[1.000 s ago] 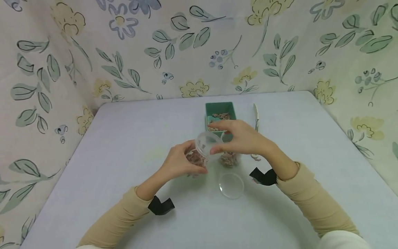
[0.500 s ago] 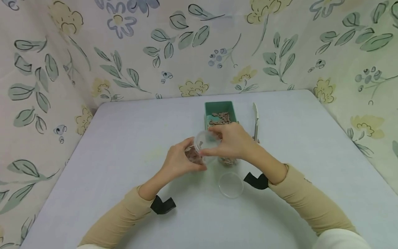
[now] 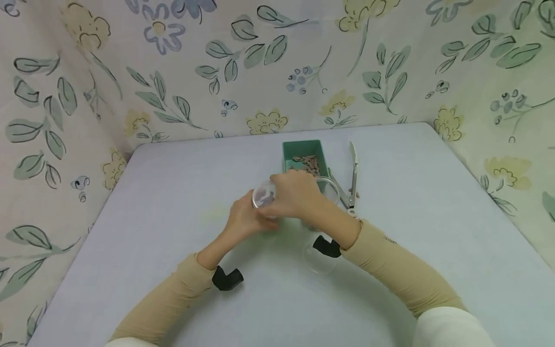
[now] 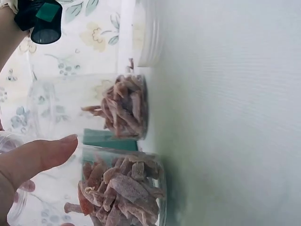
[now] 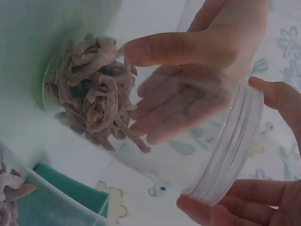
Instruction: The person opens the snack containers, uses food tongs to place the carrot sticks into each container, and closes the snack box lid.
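Note:
A clear jar (image 5: 174, 127) of brown dried strips (image 5: 96, 89) stands in my left hand (image 3: 244, 218), the thumb on one side and the fingers behind. My right hand (image 3: 296, 195) grips the rim of a clear lid (image 5: 230, 146), which sits over the jar's mouth. A second clear jar (image 4: 66, 106), with strips at its bottom, stands beside the first, partly hidden behind my right forearm in the head view. Near that forearm another clear lid (image 3: 318, 260) lies on the table.
Behind the jars stands a green tray (image 3: 302, 145) with some strips in it. Metal tongs (image 3: 353, 185) rest to the tray's right, with a stray strip close by. A floral cloth (image 3: 269, 72) hangs behind the white table (image 3: 186, 183).
My right hand has moved left with the lid, from beside the jar to over its mouth. The left hand keeps its hold on the jar. The second jar's rim has come into view.

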{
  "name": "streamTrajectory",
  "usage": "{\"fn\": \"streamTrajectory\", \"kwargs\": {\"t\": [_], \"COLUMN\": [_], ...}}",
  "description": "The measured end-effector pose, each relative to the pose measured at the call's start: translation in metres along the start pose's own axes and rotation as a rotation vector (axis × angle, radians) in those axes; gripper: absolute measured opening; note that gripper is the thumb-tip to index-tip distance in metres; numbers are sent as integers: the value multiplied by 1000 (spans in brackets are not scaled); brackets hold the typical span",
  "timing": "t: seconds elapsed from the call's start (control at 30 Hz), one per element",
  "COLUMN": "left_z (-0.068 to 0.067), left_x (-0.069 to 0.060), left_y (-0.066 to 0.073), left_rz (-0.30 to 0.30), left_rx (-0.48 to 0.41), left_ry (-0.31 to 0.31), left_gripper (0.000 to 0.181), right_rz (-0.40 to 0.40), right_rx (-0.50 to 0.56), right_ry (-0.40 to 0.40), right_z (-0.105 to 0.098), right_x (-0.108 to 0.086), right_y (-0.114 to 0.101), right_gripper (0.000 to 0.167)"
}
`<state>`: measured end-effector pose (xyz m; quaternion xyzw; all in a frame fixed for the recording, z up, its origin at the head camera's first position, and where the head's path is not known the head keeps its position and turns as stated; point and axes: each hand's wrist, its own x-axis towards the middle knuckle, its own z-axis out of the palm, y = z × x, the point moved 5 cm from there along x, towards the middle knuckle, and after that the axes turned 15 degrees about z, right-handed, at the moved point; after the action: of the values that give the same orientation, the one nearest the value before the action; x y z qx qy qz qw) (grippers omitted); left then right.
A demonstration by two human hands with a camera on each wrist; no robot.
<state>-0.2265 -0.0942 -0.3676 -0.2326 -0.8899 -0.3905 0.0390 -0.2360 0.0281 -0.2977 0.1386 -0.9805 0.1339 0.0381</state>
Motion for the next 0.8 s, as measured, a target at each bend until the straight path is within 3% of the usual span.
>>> {"fn": "streamTrajectory", "kwargs": {"t": [0.2,0.33,0.4,0.5,0.57,0.63,0.7,0.8], "left_z": [8,9,9,9,9,9,8,9], "left_x": [6,7,7,7,6,6,5,4], "left_y": [-18,-24,-26,-28,-29,-30,-31,-33], "left_rz": [-32,-55,-68,-76,-80,-75,-71,-71], "left_rx": [-34,-125,-154,-157,-145,-140,-140,-165], "left_ry": [-84,-89,-90,-94,-93,-91,-85,-78], "left_gripper": [77,77,77,79,79,79,79,78], "right_rz": [50,26,-22,-188,-321,-394,-388,-319], "right_rx": [-40,-51,-29,75,166,217,219,128], "right_ry": [-91,-91,-67,-78,-181,-353,-521,-646], "right_z": [15,16,10,-2,-6,-4,6,26], "right_x": [11,8,1,-17,-31,-44,-54,-65], "right_y": [-2,0,3,7,12,20,31,49], "right_gripper": [50,70,76,69,60,54,54,62]}}
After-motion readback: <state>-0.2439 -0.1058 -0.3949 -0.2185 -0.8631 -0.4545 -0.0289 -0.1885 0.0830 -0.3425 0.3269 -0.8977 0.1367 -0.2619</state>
